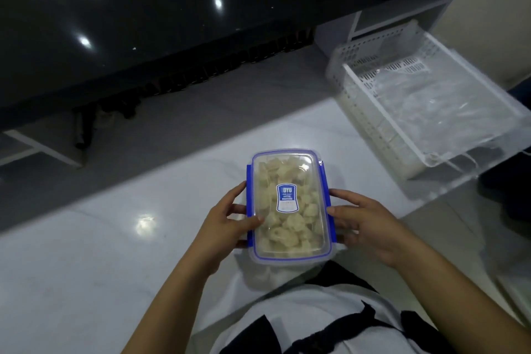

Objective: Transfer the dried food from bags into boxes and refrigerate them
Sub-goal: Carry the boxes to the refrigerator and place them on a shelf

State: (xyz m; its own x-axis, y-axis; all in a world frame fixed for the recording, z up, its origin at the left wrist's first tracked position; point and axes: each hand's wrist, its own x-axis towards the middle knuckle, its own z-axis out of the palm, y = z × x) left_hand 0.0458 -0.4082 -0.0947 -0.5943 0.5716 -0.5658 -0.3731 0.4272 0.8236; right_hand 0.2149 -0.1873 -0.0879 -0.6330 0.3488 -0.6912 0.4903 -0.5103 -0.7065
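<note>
While thumbs lie on its lid, left hand (227, 224) and right hand (370, 224) clasping box (288, 204), forearms converging.

Both bare forearms reach forward from the bottom of the view and converge toward the middle. The left hand (227, 220) sits on the left side of the box (288, 204), its thumb lying over the lid's edge and its fingers curled round the side wall. The right hand (365, 224) mirrors it on the right side, thumb against the blue edge, fingers bent round the wall below. The wrists are roughly level, palms turned inward toward each other, with the box held between them in front of the torso.
</note>
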